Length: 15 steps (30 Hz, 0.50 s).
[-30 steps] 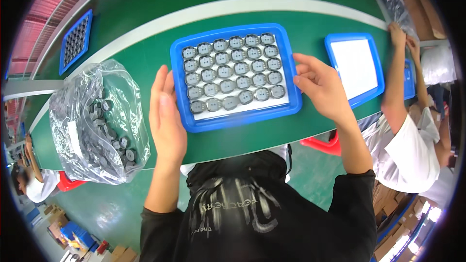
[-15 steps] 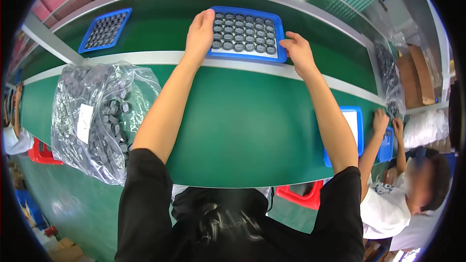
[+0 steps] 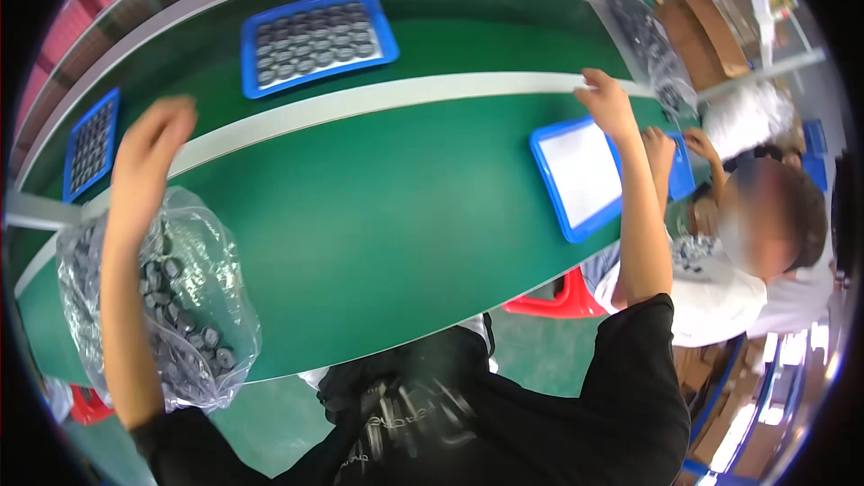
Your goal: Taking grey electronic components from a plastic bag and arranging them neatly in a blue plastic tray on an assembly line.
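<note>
My left hand (image 3: 155,146) hangs over the far end of a clear plastic bag (image 3: 220,256) holding dark round parts (image 3: 180,317). Motion smears its fingers, so I cannot see their closure. To the right, my right hand (image 3: 610,108) is raised beside a blue tray (image 3: 551,184) lined with a white sheet; its fingers are loosely bent and apart, holding nothing visible. On the raised back shelf lies a blue tray (image 3: 249,58) with rows of dark round parts, touched by neither hand.
Another filled blue tray (image 3: 113,130) lies at far left. A white rail (image 3: 387,101) divides the shelf from the green table (image 3: 387,207). At right sits a co-worker (image 3: 711,297), hands near another blue tray (image 3: 681,171). A red stool (image 3: 567,299) stands below the table edge.
Both hands have let go of the filled tray, which now rests on the shelf. My left hand has moved left toward the bag, my right toward the white-lined tray. The view has turned right.
</note>
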Each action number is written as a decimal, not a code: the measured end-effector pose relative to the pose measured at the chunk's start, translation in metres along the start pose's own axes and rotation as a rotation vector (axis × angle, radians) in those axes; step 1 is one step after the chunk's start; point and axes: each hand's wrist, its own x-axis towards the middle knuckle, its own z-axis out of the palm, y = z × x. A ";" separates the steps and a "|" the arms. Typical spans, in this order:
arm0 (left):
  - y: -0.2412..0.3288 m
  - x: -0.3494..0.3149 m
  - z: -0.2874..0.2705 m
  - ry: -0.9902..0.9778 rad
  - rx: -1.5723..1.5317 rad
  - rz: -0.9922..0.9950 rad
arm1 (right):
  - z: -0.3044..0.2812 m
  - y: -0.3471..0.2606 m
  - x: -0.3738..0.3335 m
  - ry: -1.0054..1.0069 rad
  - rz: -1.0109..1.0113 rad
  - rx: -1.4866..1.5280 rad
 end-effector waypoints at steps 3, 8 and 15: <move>0.026 -0.101 -0.007 -0.276 0.259 -0.160 | -0.025 0.064 -0.064 -0.053 0.130 -0.451; -0.016 -0.211 0.002 0.007 0.714 -0.393 | -0.011 0.105 -0.086 -0.011 0.179 -0.256; -0.065 -0.174 -0.030 0.200 0.904 -0.699 | -0.040 0.149 -0.067 -0.328 0.337 0.276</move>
